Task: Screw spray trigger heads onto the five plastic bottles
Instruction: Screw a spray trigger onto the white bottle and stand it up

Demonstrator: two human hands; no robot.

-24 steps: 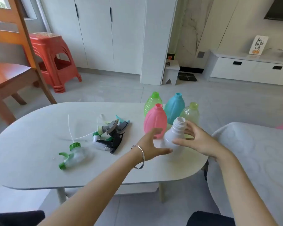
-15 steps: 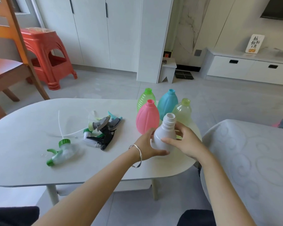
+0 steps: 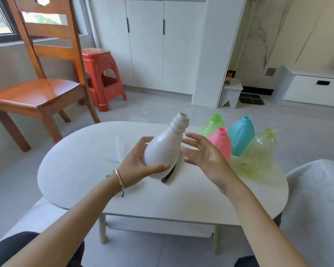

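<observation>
My left hand (image 3: pixel 138 163) grips a white bottle (image 3: pixel 163 149) by its lower body and holds it tilted above the table, its open threaded neck pointing up. My right hand (image 3: pixel 204 157) hovers just right of the bottle with fingers spread, not touching it. A green bottle (image 3: pixel 213 125), a blue bottle (image 3: pixel 241 136), a pink bottle (image 3: pixel 221 142) and a pale yellow-green bottle (image 3: pixel 257 153) stand uncapped at the table's right. The spray trigger heads lie mostly hidden behind the white bottle and my hands; a black trigger tip (image 3: pixel 167 176) and a white dip tube (image 3: pixel 117 149) show.
The white oval table (image 3: pixel 75 170) stands in front of me. A wooden chair (image 3: pixel 39 87) and a red plastic stool (image 3: pixel 102 76) are to the far left on the tiled floor. A grey-white cushion (image 3: pixel 320 199) lies at the right.
My left hand has lifted the white bottle off the table and carried it left, over the trigger heads. My right hand has let go of it and opened.
</observation>
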